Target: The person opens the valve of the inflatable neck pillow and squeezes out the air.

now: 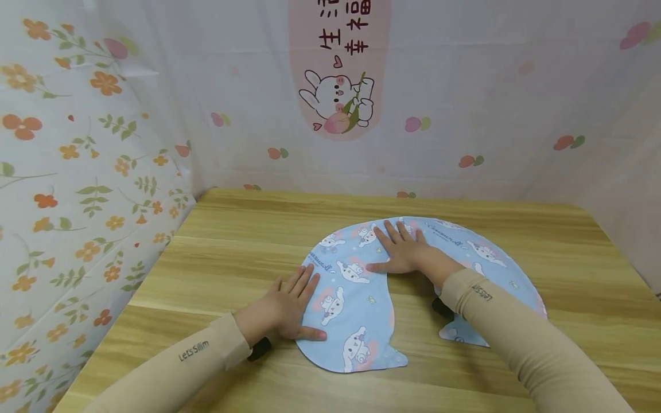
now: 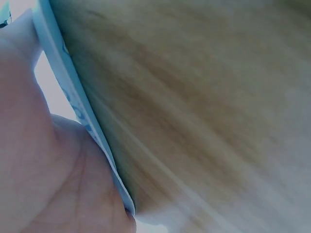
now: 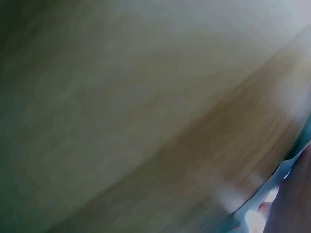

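A light blue U-shaped piece of cloth [image 1: 356, 298], printed with white long-eared cartoon puppies, lies flat on the wooden table, its opening towards the front. It looks like a neck pillow cover. My left hand [image 1: 286, 307] rests on its left outer edge, fingers straight and thumb spread. On the upper middle of the curve, by the inner edge, my right hand [image 1: 403, 252] lies with fingers spread. My right forearm hides part of the cloth's right arm. The left wrist view shows the cloth's thin edge [image 2: 73, 92] along my palm; in the right wrist view a strip of cloth [image 3: 272, 182] shows at the lower right.
The wood-grain table [image 1: 206, 275] extends around the cloth on all sides. Behind it hangs a white curtain [image 1: 232, 80] with a cartoon rabbit and fruit prints. A flower-patterned curtain [image 1: 77, 189] borders the left side. Dark wrist straps [image 1: 260, 349] sit under both wrists.
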Tool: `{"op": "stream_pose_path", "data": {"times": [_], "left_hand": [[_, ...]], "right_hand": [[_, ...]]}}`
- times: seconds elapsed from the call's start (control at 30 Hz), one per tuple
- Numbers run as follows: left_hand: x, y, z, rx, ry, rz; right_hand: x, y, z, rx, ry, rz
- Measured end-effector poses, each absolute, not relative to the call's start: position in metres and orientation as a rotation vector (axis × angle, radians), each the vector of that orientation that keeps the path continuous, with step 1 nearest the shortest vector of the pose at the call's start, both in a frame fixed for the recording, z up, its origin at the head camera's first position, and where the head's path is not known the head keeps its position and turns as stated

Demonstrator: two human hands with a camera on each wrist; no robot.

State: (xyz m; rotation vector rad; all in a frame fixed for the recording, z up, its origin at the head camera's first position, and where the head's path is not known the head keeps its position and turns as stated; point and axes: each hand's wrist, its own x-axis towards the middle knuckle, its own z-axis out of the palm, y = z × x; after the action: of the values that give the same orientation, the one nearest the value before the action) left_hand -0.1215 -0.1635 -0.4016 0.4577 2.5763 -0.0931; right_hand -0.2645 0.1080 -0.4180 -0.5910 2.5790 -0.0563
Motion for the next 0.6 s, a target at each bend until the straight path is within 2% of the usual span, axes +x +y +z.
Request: {"op": "stream_pose_path", "data": {"times": [0.43, 0.6], "left_hand": [[-0.128, -0.168, -0.403, 0.531, 2.579, -0.006], [-0.137, -0.167, -0.403, 0.659, 2.572, 0.049]], "right_hand": [[-0.258, 0.118, -0.397, -0.657, 2.621, -0.106], [-0.250, 0.132, -0.367, -0.746, 2.727, -0.246]]}}
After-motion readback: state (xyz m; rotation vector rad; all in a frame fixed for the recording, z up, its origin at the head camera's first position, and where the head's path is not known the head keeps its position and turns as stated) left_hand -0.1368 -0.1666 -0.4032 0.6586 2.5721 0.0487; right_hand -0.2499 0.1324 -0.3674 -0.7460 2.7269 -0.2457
